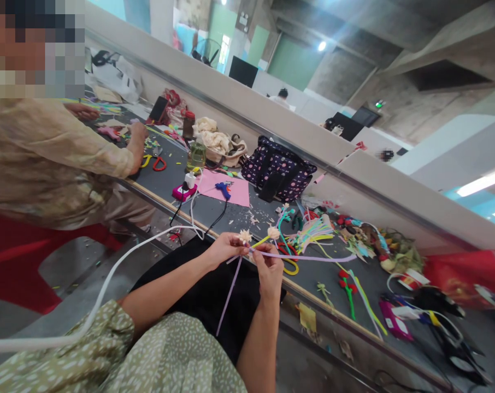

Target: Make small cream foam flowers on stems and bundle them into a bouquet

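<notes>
My left hand [230, 246] is closed, pinching pipe cleaners just over the table's front edge. My right hand [269, 265] is closed too, its fingertips on the same bundle close to the left ones. A long lilac pipe cleaner [313, 257] runs out to the right from between the hands, and another lilac length [229, 295] hangs down over my lap. A yellow pipe cleaner [260, 241] rises to a cream flower head [273, 233]. Another cream flower head [245, 236] sits at my left fingertips. Behind my right hand lie scissors [292, 267] with red and yellow handles.
A blue glue gun [223, 190] rests on pink paper [241, 188]. Beyond are a dotted bag [278, 169] and a bundle of coloured pipe cleaners [313, 233]. A white cable [120, 262] crosses at left. A co-worker's arm [87, 142] reaches over the table there.
</notes>
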`<state>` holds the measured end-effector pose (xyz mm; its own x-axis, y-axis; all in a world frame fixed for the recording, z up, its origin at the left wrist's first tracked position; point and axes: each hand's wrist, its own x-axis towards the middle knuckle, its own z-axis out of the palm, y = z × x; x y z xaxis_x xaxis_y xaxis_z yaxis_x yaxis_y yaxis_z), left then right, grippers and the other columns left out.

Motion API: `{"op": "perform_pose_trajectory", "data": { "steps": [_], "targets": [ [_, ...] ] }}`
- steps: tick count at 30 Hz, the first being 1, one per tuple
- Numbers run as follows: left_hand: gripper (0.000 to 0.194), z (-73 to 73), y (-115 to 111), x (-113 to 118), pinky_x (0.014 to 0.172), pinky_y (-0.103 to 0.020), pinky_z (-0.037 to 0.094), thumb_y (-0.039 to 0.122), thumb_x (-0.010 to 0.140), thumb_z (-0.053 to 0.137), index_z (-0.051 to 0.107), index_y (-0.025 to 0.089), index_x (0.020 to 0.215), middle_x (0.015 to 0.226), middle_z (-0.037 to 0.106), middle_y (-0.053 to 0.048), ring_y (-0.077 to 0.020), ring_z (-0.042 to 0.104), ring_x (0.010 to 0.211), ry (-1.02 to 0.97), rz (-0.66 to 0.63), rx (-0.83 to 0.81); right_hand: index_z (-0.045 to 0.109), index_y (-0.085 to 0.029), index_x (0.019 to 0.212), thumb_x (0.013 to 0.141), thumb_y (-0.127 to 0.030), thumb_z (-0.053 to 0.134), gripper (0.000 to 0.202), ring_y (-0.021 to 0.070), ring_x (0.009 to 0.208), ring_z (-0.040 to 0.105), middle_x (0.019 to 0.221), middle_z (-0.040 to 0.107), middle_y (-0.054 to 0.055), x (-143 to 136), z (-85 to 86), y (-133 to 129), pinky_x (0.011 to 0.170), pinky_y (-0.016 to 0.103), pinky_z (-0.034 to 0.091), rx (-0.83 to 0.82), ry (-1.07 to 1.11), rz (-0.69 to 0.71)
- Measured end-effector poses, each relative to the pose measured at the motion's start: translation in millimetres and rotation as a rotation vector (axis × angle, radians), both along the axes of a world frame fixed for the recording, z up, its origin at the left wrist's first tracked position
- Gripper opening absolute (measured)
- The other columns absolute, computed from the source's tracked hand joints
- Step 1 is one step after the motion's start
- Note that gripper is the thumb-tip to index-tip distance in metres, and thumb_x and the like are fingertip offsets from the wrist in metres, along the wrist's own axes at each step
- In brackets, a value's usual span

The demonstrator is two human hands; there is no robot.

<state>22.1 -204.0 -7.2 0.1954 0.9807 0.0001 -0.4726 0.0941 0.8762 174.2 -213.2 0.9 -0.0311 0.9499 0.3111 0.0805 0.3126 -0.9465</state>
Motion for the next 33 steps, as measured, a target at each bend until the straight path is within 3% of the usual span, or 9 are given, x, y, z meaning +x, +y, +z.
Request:
{"op": "perform_pose_trajectory", "data": {
  "steps": [7,12,19,24,27,29,33],
  "targets": [
    [0.031,7.6,-1.3,0.4,0.062,-0.023,0.045,0.028,0.051,0.084,0.069,0.01,0.071,0.063,0.064,0.0,-0.0109,0.057,0.059,0.11,0.056,0.093,0.064,-0.015,0.079,0.076,-0.032,0.066,0.017,0.0093,0.057,0.049,0.065,0.06,-0.002,5.7,1.1,5.8,0.055,0.021,0.037,-0.151,0.036,0.156],
    [0.029,6.7,-0.2,-0.2,0.063,-0.022,0.044,0.028,0.054,0.083,0.068,0.01,0.071,0.062,0.064,0.0,-0.0104,0.057,0.058,0.056,0.031,0.062,0.067,-0.016,0.075,0.072,-0.027,0.071,0.013,0.0097,0.059,0.053,0.067,0.064,-0.002,3.7,-3.3,7.7,0.06,0.022,0.04,-0.172,0.178,0.132],
    [0.028,-0.4,4.2,-4.0,0.067,-0.021,0.046,0.023,0.057,0.084,0.067,0.008,0.073,0.069,0.066,-0.005,-0.0103,0.061,0.062,-0.155,-0.22,-0.121,0.067,-0.017,0.073,0.067,-0.023,0.073,0.011,0.011,0.062,0.058,0.069,0.066,-0.001,2.7,-14.1,9.2,0.065,0.025,0.046,-0.192,0.334,0.171],
    [0.032,-8.5,9.7,-0.3,0.063,-0.025,0.048,0.02,0.055,0.085,0.062,0.011,0.075,0.069,0.063,-0.003,-0.0108,0.06,0.058,-0.28,-0.421,-0.31,0.065,-0.018,0.068,0.063,-0.023,0.075,0.012,0.0115,0.058,0.057,0.067,0.063,-0.002,3.1,-21.4,14.4,0.06,0.025,0.046,-0.221,0.393,0.19],
    [0.039,-14.0,11.9,4.2,0.063,-0.027,0.049,0.024,0.054,0.086,0.062,0.011,0.081,0.072,0.063,-0.003,-0.0118,0.06,0.06,-0.294,-0.485,-0.343,0.063,-0.017,0.066,0.061,-0.022,0.074,0.013,0.0102,0.055,0.055,0.063,0.062,-0.002,2.0,-23.5,15.5,0.056,0.024,0.044,-0.189,0.409,0.163],
    [0.04,-15.6,11.9,6.3,0.063,-0.027,0.048,0.027,0.055,0.085,0.061,0.012,0.083,0.074,0.062,-0.003,-0.0118,0.06,0.061,-0.269,-0.419,-0.298,0.062,-0.016,0.068,0.062,-0.022,0.073,0.014,0.0097,0.054,0.054,0.063,0.062,-0.002,1.2,-23.4,15.0,0.055,0.023,0.043,-0.176,0.407,0.12],
    [0.034,-9.4,8.4,4.1,0.067,-0.026,0.045,0.03,0.061,0.081,0.059,0.013,0.081,0.076,0.062,-0.003,-0.0121,0.058,0.067,-0.009,-0.072,0.015,0.063,-0.015,0.072,0.066,-0.025,0.07,0.014,0.0102,0.055,0.054,0.062,0.062,-0.002,-0.5,-17.9,13.7,0.056,0.023,0.042,-0.105,0.313,0.004]
  ]
}}
